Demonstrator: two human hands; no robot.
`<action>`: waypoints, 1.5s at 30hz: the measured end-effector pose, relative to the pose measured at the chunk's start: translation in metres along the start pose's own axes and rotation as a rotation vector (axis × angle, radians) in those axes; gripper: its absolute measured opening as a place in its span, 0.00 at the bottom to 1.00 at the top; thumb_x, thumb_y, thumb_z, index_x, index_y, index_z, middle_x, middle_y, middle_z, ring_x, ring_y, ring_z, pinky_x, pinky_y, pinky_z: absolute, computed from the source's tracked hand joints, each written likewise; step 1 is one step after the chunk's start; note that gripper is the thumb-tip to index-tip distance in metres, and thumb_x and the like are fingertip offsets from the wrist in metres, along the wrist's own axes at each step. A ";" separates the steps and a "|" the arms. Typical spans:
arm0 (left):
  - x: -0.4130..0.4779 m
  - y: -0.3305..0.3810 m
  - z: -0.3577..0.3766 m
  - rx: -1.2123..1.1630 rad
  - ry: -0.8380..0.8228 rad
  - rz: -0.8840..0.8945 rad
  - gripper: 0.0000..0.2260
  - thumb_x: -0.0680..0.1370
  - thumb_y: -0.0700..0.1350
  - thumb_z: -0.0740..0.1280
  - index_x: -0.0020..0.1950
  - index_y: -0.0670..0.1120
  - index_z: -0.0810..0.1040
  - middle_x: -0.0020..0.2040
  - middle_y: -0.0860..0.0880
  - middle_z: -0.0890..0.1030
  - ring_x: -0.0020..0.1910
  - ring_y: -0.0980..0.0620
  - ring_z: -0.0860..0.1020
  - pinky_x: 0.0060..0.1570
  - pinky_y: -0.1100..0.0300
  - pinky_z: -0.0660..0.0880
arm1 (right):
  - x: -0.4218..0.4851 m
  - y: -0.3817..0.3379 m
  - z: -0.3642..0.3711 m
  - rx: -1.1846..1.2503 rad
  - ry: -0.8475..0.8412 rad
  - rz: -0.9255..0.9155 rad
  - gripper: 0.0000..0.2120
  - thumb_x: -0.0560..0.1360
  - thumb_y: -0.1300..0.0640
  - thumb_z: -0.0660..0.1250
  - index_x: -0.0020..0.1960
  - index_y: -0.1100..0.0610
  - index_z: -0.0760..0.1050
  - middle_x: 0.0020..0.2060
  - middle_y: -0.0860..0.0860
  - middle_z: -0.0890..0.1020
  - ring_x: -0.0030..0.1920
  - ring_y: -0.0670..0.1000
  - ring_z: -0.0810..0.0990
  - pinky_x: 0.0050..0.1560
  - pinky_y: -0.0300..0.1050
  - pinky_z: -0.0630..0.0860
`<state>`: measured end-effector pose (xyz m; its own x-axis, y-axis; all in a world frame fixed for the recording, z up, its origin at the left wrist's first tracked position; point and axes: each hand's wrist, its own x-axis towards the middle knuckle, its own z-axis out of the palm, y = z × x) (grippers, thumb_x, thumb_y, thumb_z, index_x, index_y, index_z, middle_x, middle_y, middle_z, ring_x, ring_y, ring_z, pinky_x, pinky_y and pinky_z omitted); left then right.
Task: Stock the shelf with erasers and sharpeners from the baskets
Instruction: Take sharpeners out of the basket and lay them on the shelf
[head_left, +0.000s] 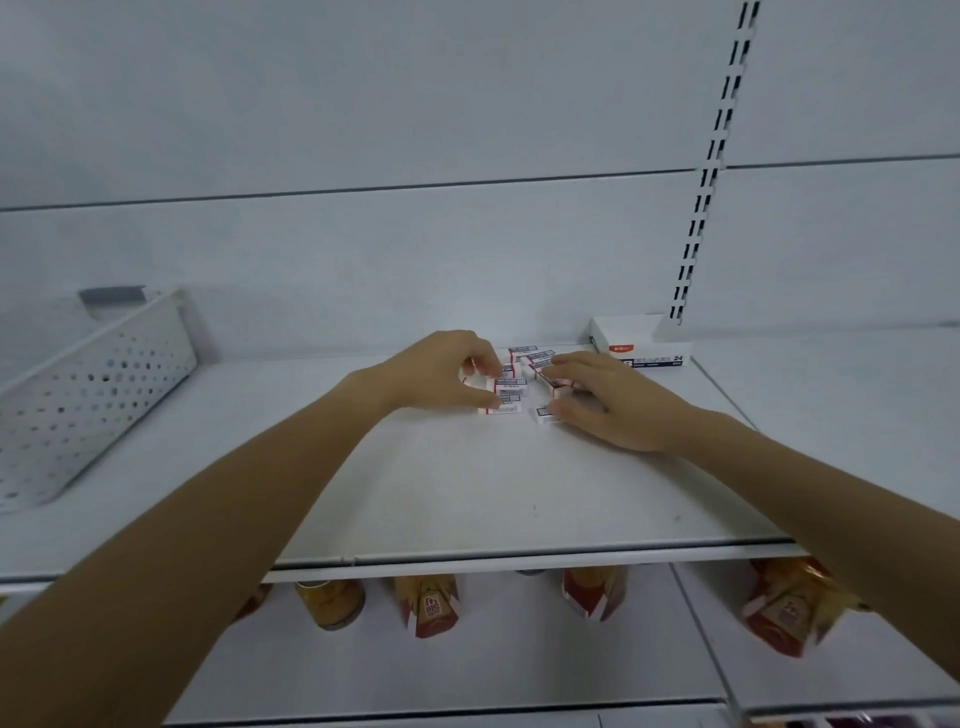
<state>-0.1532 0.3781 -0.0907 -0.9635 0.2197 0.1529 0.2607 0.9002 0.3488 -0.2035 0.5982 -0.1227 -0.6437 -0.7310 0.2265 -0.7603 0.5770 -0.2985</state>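
Presently: left hand (441, 371), grip curled round erasers (511, 387); right hand (608, 402), fingers nearly straight, resting on more beside them. Location: shelf (467, 493), mid-rear. Basket (78, 400) left, box (649, 353) right. Best practice: butt packs into square rows, light pressure.

A matt white metal shelf (519, 483) is seen; the perforated basket (78, 400) looks plastic, the erasers (506, 387) paper-sleeved.

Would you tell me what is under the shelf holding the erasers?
Red-orange packets and a yellow can on the lower shelf; the shelf edge hides their tops.
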 end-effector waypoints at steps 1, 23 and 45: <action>-0.002 -0.002 0.000 0.018 0.008 -0.008 0.12 0.72 0.46 0.72 0.53 0.45 0.78 0.51 0.46 0.78 0.46 0.53 0.73 0.40 0.70 0.66 | -0.004 0.000 -0.001 -0.014 -0.001 -0.006 0.22 0.77 0.48 0.61 0.68 0.55 0.67 0.67 0.50 0.69 0.68 0.51 0.65 0.69 0.42 0.59; -0.015 0.006 -0.021 0.149 0.053 -0.141 0.14 0.78 0.41 0.62 0.63 0.41 0.71 0.59 0.41 0.74 0.58 0.47 0.73 0.46 0.69 0.62 | -0.002 -0.012 -0.013 -0.059 -0.047 -0.148 0.25 0.78 0.47 0.57 0.72 0.53 0.61 0.72 0.50 0.64 0.71 0.50 0.61 0.67 0.37 0.54; -0.199 -0.107 -0.224 0.451 0.096 -0.295 0.09 0.79 0.44 0.60 0.57 0.47 0.76 0.55 0.50 0.79 0.49 0.53 0.75 0.53 0.57 0.71 | 0.139 -0.295 0.002 -0.008 0.032 -0.473 0.13 0.77 0.55 0.60 0.60 0.53 0.74 0.51 0.50 0.79 0.46 0.48 0.75 0.50 0.43 0.72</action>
<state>0.0245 0.1540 0.0485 -0.9763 -0.0832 0.2000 -0.0926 0.9950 -0.0381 -0.0684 0.3255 -0.0048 -0.2285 -0.9027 0.3646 -0.9713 0.1858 -0.1485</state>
